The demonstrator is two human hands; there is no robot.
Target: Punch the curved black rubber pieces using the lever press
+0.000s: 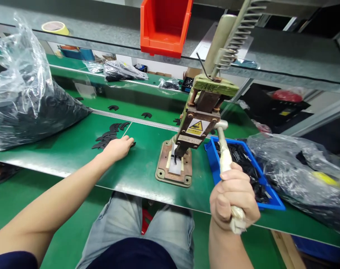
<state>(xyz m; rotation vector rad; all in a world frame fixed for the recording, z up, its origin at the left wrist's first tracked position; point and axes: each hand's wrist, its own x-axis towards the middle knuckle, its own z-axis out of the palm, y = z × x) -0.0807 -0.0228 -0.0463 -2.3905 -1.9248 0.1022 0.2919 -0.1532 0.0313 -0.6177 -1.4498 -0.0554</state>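
My right hand (pixel 233 200) is wrapped round the wrapped lever handle (pixel 224 153) of a hand press (pixel 199 119). Under the ram, a small black part (pixel 175 157) stands on the light plate of the press base (pixel 161 166). To the left, my left hand (pixel 119 147) is closed at the fingertips, and a dark piece (pixel 133 144) shows at them. Just beyond that hand, a pile of curved black parts (pixel 105 138) lies on the green table (pixel 74 158).
A blue tray (pixel 214 164) of black parts sits right of the press, beside a clear plastic bag (pixel 304 164). Another filled bag (pixel 32 101) stands at the left. An orange bin (pixel 165 28) and a tape roll (pixel 55 28) rest on the shelf above.
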